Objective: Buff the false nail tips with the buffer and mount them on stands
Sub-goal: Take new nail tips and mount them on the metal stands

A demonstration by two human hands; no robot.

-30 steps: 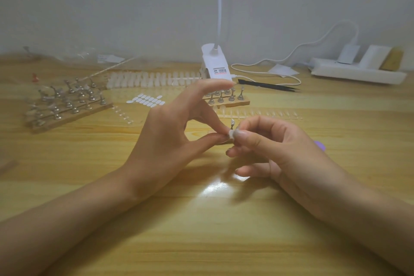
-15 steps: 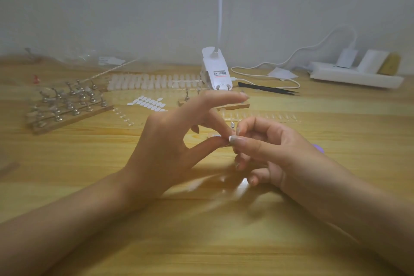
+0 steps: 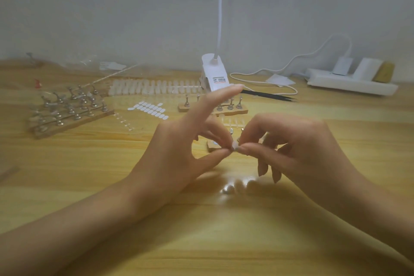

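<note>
My left hand and my right hand meet fingertip to fingertip over the middle of the table. Between them a small pale false nail tip sits on a metal stand. My left thumb and middle finger pinch at it from the left, with the index finger stretched up and away. My right thumb and index finger pinch it from the right. A small wooden base lies just behind my left fingertips. No buffer is visible.
A wooden block of metal stands sits at the left; a smaller one lies beyond my hands. Strips of nail tips, white adhesive tabs, a white lamp clamp, black tweezers and a power strip lie further back.
Both hands shifted slightly and came back together on the nail tip and stand. The view moved a little, so the small wooden base behind my left fingertips now shows.
</note>
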